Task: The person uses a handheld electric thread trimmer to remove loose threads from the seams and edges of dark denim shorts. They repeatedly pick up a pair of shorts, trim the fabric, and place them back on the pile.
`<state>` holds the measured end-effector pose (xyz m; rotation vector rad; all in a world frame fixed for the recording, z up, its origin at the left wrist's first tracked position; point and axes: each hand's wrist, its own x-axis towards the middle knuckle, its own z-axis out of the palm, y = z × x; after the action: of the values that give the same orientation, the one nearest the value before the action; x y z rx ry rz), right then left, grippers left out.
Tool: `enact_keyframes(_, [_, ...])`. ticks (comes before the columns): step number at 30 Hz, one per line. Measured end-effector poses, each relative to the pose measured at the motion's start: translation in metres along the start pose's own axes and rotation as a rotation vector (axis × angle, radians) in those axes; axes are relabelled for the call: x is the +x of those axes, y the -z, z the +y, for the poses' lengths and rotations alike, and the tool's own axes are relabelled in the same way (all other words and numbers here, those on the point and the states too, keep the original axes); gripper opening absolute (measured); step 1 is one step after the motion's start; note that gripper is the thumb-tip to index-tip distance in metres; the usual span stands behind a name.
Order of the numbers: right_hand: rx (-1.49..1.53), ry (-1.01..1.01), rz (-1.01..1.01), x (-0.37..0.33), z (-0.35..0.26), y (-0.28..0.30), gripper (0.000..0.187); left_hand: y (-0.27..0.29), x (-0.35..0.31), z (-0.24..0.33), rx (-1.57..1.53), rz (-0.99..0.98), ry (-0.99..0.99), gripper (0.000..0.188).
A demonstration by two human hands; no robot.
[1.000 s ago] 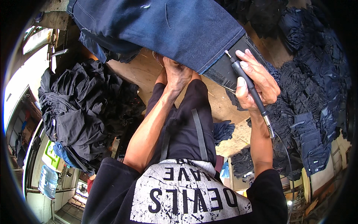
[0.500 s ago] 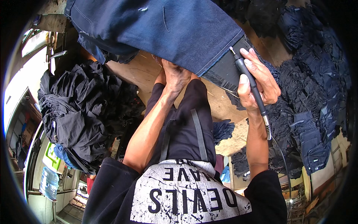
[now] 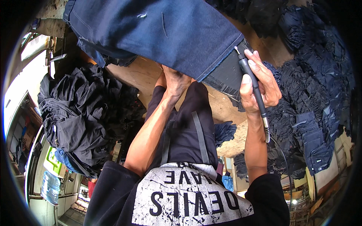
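Observation:
A dark blue pair of denim shorts or trousers (image 3: 151,32) lies stretched over a flat dark board (image 3: 226,72), which sticks out past the hem. In my right hand (image 3: 261,84) is a slim black rotary tool (image 3: 252,77), held like a pen, with a metal shank and a small pale round tip. That tip is at the hem's edge near the far right corner; whether it touches the cloth I cannot tell. My left hand (image 3: 177,80) reaches under the denim's near edge, and its fingers are mostly hidden there.
A big heap of black garments (image 3: 81,116) stands at left. Dark denim piles (image 3: 301,86) fill the right side. From the tool, a thin cable (image 3: 283,158) hangs down. A blue water bottle (image 3: 50,186) is at lower left. A small dark cloth (image 3: 225,132) lies beside my legs.
The denim and board have shifted slightly to the left. My right hand with the rotary tool stays near the hem, its tip now slightly further right. My left hand is almost unmoved.

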<state>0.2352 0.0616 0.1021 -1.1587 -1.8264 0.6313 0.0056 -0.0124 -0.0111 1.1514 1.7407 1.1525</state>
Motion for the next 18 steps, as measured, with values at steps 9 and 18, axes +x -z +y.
enact_keyframes(9, [0.097,-0.101,0.083,0.001,-0.002,0.004,0.034,0.000,0.000,-0.013,-0.010,-0.176,0.158,0.054])
enact_keyframes(18, [0.213,-0.056,-0.006,-0.003,-0.002,0.014,0.031,0.003,0.006,-0.012,0.010,-0.210,0.114,0.057])
